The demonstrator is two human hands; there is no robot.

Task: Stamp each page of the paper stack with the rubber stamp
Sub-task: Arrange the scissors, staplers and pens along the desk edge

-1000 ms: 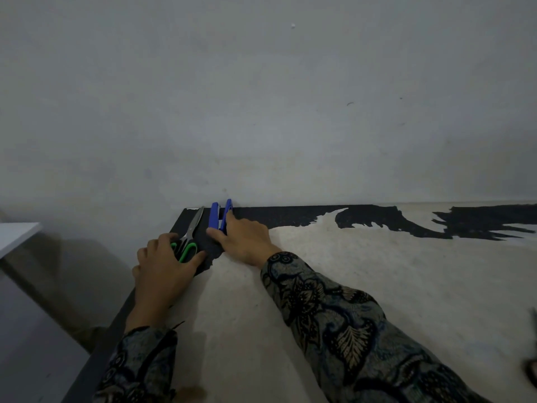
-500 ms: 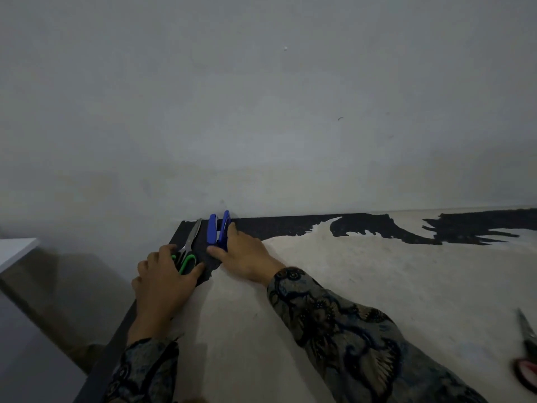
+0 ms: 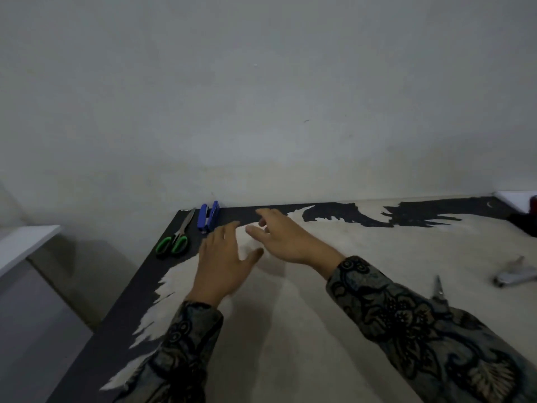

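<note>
No paper stack or rubber stamp shows clearly in the head view. My left hand [image 3: 225, 264] hovers over the worn table [image 3: 334, 330] with fingers spread, holding nothing. My right hand [image 3: 283, 235] is just to its right, fingers relaxed and pointing left, also empty. Green-handled scissors [image 3: 174, 239] and a blue stapler [image 3: 207, 216] lie in the table's far left corner, apart from both hands.
A grey stapler-like tool [image 3: 514, 276] lies at the right edge. Metal scissor tips [image 3: 438, 287] peek out beside my right sleeve. A dark red and black object [image 3: 526, 219] sits at the far right corner. A white surface [image 3: 23, 245] stands left of the table.
Both hands let go of the scissors and the blue stapler and drew back to the right. The camera turned right, showing more of the table.
</note>
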